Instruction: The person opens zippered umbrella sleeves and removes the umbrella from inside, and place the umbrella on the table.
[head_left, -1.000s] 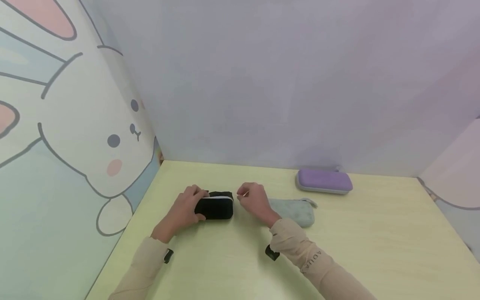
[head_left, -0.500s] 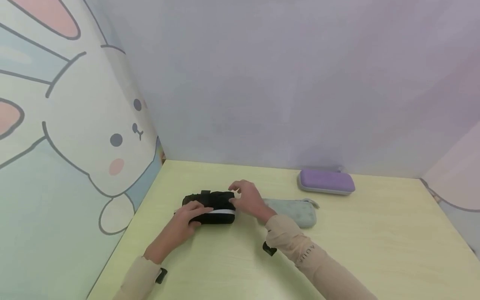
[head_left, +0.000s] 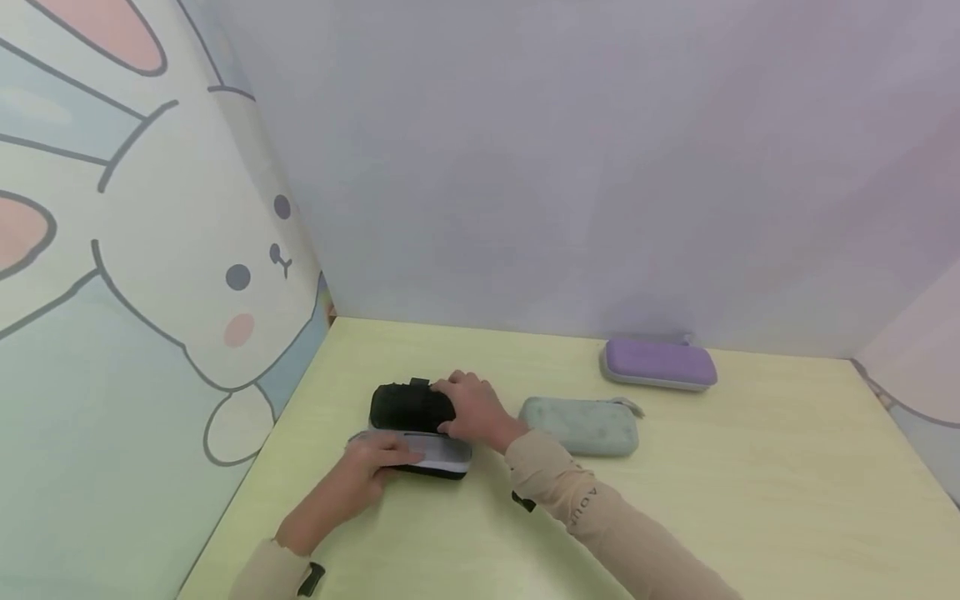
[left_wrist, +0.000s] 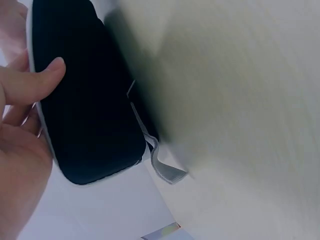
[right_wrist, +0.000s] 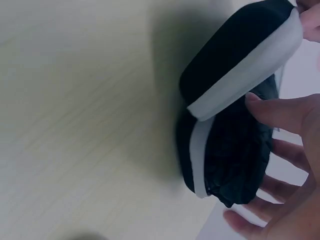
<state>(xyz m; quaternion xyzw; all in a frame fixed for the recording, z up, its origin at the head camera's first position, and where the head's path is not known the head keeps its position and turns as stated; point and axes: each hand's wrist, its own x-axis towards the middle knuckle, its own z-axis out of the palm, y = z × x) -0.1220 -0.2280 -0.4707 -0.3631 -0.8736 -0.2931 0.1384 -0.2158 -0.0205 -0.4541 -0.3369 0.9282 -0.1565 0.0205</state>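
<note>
Head view: pinches the near half of the opened black case [head_left: 450, 454] on the table [head_left: 420, 542] with the left hand [head_left: 366, 468]; with the right hand [head_left: 474, 410], curls spread fingers round the black bundle [head_left: 405, 407] inside.

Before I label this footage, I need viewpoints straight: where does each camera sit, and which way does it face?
Head: worn on the head, facing forward and down at the table and open black case; left hand, right hand and sleeves show.
Left wrist: on that wrist, facing the case's outside; the left hand shows at picture left.
Right wrist: on that wrist, facing the opened case end-on; the right hand shows at picture right.
Shared: both wrist views show the black case and table.
</note>
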